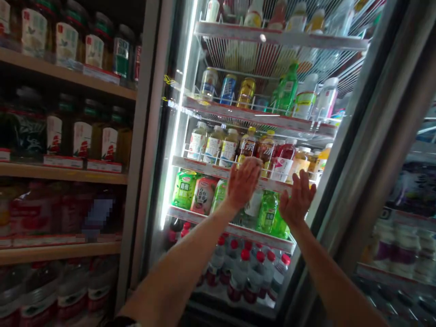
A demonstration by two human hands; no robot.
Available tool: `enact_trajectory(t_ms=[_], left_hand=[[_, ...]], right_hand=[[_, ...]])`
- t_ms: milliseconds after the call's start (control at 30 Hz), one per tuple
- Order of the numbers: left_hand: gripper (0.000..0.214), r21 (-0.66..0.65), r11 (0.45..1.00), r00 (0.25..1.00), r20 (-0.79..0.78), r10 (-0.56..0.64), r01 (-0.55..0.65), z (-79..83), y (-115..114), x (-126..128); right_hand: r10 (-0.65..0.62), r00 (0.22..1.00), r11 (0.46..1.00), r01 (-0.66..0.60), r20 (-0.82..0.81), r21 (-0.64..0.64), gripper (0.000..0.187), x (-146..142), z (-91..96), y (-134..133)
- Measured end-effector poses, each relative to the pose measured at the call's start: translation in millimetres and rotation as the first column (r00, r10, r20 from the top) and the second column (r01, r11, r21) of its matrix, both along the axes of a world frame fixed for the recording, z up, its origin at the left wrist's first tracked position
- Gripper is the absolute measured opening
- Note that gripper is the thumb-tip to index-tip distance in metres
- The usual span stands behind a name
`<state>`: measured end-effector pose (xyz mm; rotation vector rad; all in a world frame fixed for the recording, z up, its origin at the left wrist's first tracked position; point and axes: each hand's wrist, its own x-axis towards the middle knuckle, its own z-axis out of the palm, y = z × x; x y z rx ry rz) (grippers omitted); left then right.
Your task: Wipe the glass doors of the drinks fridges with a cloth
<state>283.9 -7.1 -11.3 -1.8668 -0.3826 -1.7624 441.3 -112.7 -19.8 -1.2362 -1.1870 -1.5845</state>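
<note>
Both my arms reach into an open, lit drinks fridge. My left hand (242, 184) is raised with its palm toward the front rail of the middle shelf (204, 169), fingers stretched and close together at the rail, beside a brown tea bottle (248, 144). My right hand (297, 200) is open with fingers spread, just below the same rail and in front of green bottles (267, 212). Neither hand holds anything. A red drink bottle (284, 159) stands above, between the hands.
The fridge's glass door (374, 136) stands open on the right, close to my right arm. Red-capped bottles (245, 272) fill the bottom shelf; upper racks (272, 38) hold several drinks. Wooden store shelves (68, 75) with bottles stand at the left.
</note>
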Motion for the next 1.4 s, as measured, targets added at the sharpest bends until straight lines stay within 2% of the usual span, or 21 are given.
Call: enact_trajectory(t_ms=[67, 133, 233, 300, 367, 433, 500, 633, 700, 767, 867, 900, 967, 1000, 1033, 1100, 1167, 1200, 1267, 1333, 1400], left_hand=[[0.041, -0.069, 0.997, 0.998, 0.063, 0.027, -0.023, -6.7, 27, -36], [0.046, -0.185, 0.983, 0.975, 0.211, 0.063, -0.023, -9.4, 46, -61], [0.048, -0.211, 0.977, 0.957, 0.281, 0.066, -0.005, -11.9, 42, -57], [0.047, -0.084, 0.996, 0.989, 0.149, 0.015, -0.003, -15.6, 24, -33], [0.048, 0.117, 0.993, 0.993, -0.116, -0.020, 0.034, -20.0, 9, -12], [0.046, 0.191, 0.980, 0.972, -0.236, -0.008, 0.055, -24.0, 8, -9], [0.042, 0.140, 0.990, 0.981, -0.195, 0.011, 0.017, -26.3, 22, -30], [0.043, -0.080, 0.994, 0.994, 0.079, 0.077, -0.071, -24.2, 63, -90], [0.044, -0.108, 0.992, 0.983, 0.164, 0.081, -0.064, -23.2, 69, -97], [0.042, -0.053, 0.998, 0.991, 0.126, 0.049, -0.043, -23.8, 63, -85], [0.039, 0.096, 0.995, 0.992, -0.125, -0.023, 0.035, -25.6, 50, -61], [0.039, 0.128, 0.990, 0.980, -0.198, -0.034, 0.061, -25.8, 49, -61], [0.039, 0.125, 0.990, 0.975, -0.221, -0.033, 0.062, -24.7, 58, -77], [0.041, 0.075, 0.997, 0.987, -0.162, -0.023, 0.035, -22.6, 68, -92], [0.042, -0.018, 1.000, 1.000, -0.015, -0.001, 0.001, -19.2, 81, -109], [0.046, -0.220, 0.975, 0.948, 0.309, 0.073, -0.004, -9.6, 106, -139], [0.049, -0.282, 0.959, 0.893, 0.440, 0.092, 0.040, -1.0, 119, -149], [0.049, -0.276, 0.960, 0.890, 0.450, 0.081, 0.052, 1.0, 118, -145], [0.048, -0.200, 0.978, 0.936, 0.352, 0.014, 0.061, -0.5, 101, -121], [0.046, -0.073, 0.994, 0.989, 0.129, -0.070, 0.080, -7.4, 73, -86], [0.045, 0.058, 0.993, 0.990, -0.099, -0.102, 0.108, -14.3, 49, -59]], right_hand=[[-0.018, 1.000, 1.000, 0.018, -0.024, -0.025, 0.056, -3, 0.2, -1], [-0.045, 0.998, 0.998, 0.042, -0.049, -0.056, 0.055, -6, 0.8, -2], [-0.084, 0.994, 0.992, 0.076, -0.073, -0.104, 0.051, -7, 1.2, -2], [-0.089, 0.994, 0.991, 0.082, -0.061, -0.109, 0.050, -5, 0.6, -1], [-0.077, 0.997, 0.992, 0.073, -0.033, -0.098, 0.050, -3, -0.2, -1], [-0.057, 0.998, 0.995, 0.054, -0.040, -0.086, 0.051, 0, -0.7, 0], [-0.037, 0.997, 0.996, 0.032, -0.062, -0.082, 0.051, 1, -1.0, 0], [-0.004, 0.999, 0.998, 0.002, -0.035, -0.065, 0.055, 2, -0.9, 0], [0.003, 0.999, 0.997, -0.006, -0.033, -0.072, 0.056, 2, -1.0, 0], [0.008, 0.999, 0.997, -0.011, -0.037, -0.077, 0.056, 2, -1.1, -1], [0.008, 1.000, 0.997, -0.010, -0.027, -0.076, 0.056, 3, -1.7, -1], [0.005, 1.000, 0.997, -0.006, -0.015, -0.071, 0.056, 3, -2.0, 0], [-0.016, 1.000, 0.998, 0.016, 0.006, -0.061, 0.057, 2, -2.5, 1], [-0.032, 0.999, 0.998, 0.032, 0.013, -0.050, 0.057, 1, -2.4, 1], [-0.049, 0.999, 0.998, 0.050, 0.013, -0.040, 0.058, 0, -2.2, 2], [-0.078, 0.997, 0.996, 0.077, -0.003, -0.038, 0.058, -3, -0.9, 2], [-0.088, 0.995, 0.994, 0.086, -0.036, -0.061, 0.057, -6, 0.7, 2], [-0.087, 0.995, 0.994, 0.083, -0.052, -0.073, 0.056, -8, 1.4, 1], [-0.081, 0.994, 0.994, 0.075, -0.067, -0.084, 0.055, -10, 2.0, 0], [-0.082, 0.994, 0.993, 0.075, -0.074, -0.088, 0.055, -11, 1.9, -1], [-0.090, 0.992, 0.992, 0.082, -0.084, -0.100, 0.054, -11, 1.8, -1]])
